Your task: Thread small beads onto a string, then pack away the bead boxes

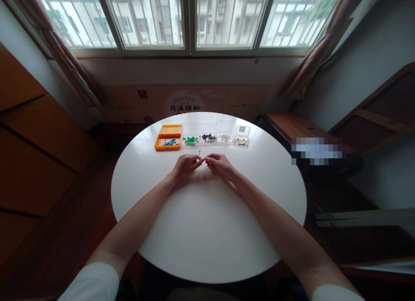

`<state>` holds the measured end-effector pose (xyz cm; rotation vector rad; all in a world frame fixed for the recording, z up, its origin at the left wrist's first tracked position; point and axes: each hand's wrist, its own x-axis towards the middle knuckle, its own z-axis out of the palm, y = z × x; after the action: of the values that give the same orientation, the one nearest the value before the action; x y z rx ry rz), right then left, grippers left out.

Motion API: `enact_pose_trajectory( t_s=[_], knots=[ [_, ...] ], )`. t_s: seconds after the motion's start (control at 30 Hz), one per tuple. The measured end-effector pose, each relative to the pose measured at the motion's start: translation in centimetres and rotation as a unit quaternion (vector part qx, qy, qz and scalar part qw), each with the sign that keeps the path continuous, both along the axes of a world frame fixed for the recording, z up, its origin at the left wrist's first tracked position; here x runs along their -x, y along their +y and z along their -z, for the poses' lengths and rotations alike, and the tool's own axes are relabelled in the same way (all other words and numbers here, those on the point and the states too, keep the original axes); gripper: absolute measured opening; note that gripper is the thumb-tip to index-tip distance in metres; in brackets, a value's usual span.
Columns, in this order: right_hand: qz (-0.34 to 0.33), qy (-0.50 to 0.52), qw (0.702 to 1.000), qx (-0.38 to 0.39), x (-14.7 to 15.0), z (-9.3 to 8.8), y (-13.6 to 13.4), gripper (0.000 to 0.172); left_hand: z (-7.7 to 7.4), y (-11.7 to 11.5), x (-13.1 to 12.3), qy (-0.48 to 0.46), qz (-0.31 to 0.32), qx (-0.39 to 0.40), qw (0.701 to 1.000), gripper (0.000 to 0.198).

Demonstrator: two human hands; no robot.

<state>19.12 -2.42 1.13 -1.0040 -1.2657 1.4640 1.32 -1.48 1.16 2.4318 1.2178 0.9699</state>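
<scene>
Over the far half of the white table (201,223), my left hand (188,164) and my right hand (219,164) meet at their fingertips. Both are closed in a pinch; anything between the fingers is too small to make out. Just beyond the fingertips lie tiny green bits (199,152) on the tabletop. Farther back stands a row of open boxes: an orange box (158,148) with blue pieces (170,142), then clear boxes with green pieces (190,140), dark brown pieces (208,137), pale yellowish pieces (224,137) and a few gold-coloured pieces (242,139).
The table's rounded edge (114,171) curves around my forearms. To the right is a wooden bench (282,121) with a blurred-out patch on it. A large printed cardboard panel (240,97) leans under the barred window (223,20). Orange-brown cabinet doors (39,149) stand left.
</scene>
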Motion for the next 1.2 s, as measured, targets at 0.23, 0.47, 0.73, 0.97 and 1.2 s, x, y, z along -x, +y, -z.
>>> enact_pose_trajectory(
  t_s=[0.23,0.47,0.73,0.97,1.2],
  knots=[
    [-0.003,-0.001,1.0,-0.003,-0.01,0.01,0.02,0.029,0.11,0.11,0.04,-0.002,0.0,-0.002,1.0,0.039],
    [0.001,0.005,1.0,0.0,0.05,-0.01,-0.01,0.031,0.04,0.02,-0.01,-0.002,-0.002,-0.004,1.0,0.039],
    [0.0,0.005,1.0,-0.002,0.02,0.13,0.11,0.028,0.09,0.07,0.03,0.0,-0.002,-0.005,1.0,0.04],
    [-0.001,0.006,1.0,0.003,0.06,-0.14,-0.01,0.028,0.15,0.11,0.07,0.003,-0.003,-0.005,1.0,0.039],
    [-0.001,0.005,1.0,0.004,0.06,-0.03,0.0,0.027,0.18,0.1,0.08,-0.001,-0.002,-0.006,1.0,0.039]
  ],
)
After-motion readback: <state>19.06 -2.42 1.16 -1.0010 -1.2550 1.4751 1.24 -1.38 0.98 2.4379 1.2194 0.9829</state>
